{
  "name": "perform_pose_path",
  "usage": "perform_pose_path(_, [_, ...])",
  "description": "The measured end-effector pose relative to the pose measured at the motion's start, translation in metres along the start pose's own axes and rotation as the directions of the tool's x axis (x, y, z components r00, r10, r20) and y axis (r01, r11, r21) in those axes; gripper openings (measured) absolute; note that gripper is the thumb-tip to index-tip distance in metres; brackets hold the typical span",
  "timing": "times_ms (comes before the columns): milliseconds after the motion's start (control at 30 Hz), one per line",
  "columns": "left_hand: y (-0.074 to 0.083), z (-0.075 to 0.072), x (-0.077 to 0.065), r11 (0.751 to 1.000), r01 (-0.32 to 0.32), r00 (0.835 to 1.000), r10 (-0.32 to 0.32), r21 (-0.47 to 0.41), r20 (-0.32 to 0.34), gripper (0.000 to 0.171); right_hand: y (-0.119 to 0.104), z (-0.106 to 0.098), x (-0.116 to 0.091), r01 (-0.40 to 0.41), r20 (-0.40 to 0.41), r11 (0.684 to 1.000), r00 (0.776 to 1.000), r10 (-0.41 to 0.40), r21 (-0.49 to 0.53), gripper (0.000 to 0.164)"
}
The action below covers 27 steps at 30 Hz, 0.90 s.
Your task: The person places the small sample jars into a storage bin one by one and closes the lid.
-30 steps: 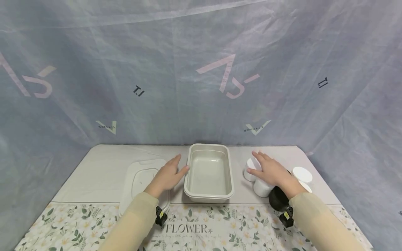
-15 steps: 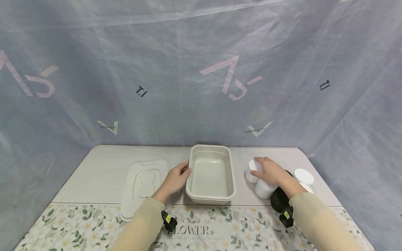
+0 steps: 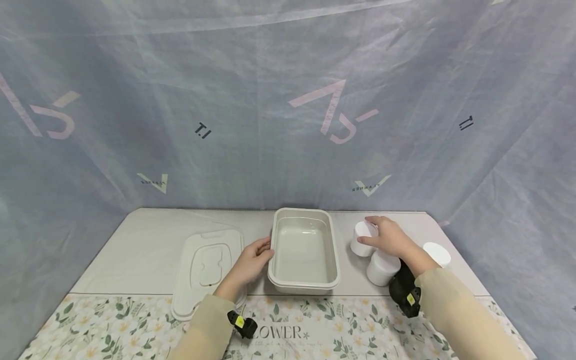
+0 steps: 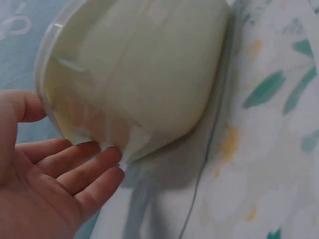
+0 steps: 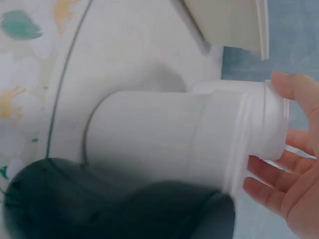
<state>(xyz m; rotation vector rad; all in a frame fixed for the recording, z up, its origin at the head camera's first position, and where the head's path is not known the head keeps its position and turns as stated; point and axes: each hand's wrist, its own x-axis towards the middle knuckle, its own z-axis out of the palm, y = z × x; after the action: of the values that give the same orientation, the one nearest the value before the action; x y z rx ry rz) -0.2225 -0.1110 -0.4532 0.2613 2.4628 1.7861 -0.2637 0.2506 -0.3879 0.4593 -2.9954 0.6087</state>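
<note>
My left hand (image 3: 248,264) is at the left side of a pale grey-green rectangular plastic tub (image 3: 304,250). In the left wrist view its thumb meets the rim while the fairly straight fingers (image 4: 87,172) lie against the outer wall. On the right, my right hand (image 3: 388,237) grips a small white lidded jar (image 3: 361,244) near its top. The right wrist view has the thumb on one side of that jar (image 5: 271,119) and fingers on the other. A second white jar (image 3: 382,270) stands just nearer, with a black jar (image 3: 400,281) beside it, partly hidden by my forearm.
Left of the tub lies a flat matching lid (image 3: 211,267). Another white jar (image 3: 436,252) stands at the far right. A floral mat (image 3: 103,325) covers the front of the table, and a grey-blue curtain (image 3: 252,100) hangs behind.
My left hand has come right to the tub's side. My right hand has lowered onto the far-left white jar, and that jar now sits a little farther away, apart from the second jar.
</note>
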Motion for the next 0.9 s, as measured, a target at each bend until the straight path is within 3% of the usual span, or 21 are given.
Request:
perform_pose_path(133, [-0.001,0.001,-0.005,0.997,0.003,1.0,-0.003,-0.077,0.009,0.049,-0.006,-0.005,0.006,0.004,-0.021,0.999,1.0,-0.003,0.047,0.067])
perform_pose_path(567, [-0.005,0.0,-0.004,0.989,0.027,1.0,-0.027,-0.146,0.001,0.047,-0.032,-0.017,0.028,0.017,-0.027,0.99,1.0,-0.013,0.141,0.068])
perform_pose_path(900, [-0.012,0.004,-0.005,0.979,0.022,1.0,-0.026,-0.204,-0.015,0.048,-0.053,-0.014,0.037,0.073,-0.118,0.977,0.992,-0.05,0.198,0.066])
